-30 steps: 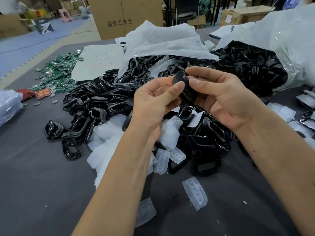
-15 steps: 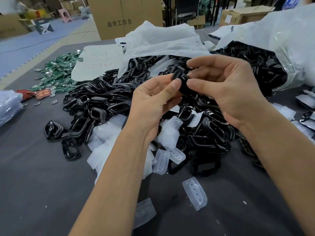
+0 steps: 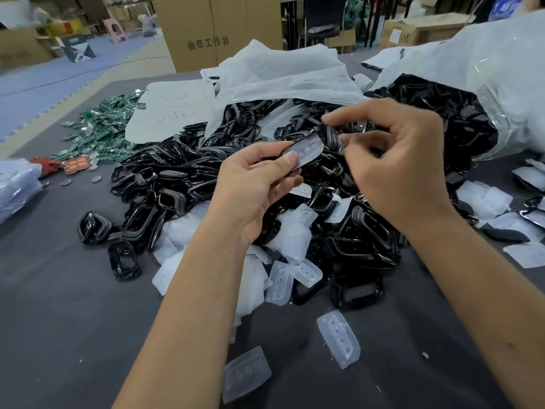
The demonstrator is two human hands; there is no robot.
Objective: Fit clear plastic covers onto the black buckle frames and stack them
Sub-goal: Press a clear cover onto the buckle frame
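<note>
Black buckle frame point(image 3: 331, 136) behind fingers point(image 3: 354, 140)

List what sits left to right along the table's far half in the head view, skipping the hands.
Clear bag at the left edge → green circuit-board pile → white sheet with red marks → black buckle frame pile → white plastic bag spilling frames.

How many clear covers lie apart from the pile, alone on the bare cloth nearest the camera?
2: one clear cover lies right of the left forearm, the other nearer the camera, tucked against that forearm. More may be hidden under the arms.
</note>
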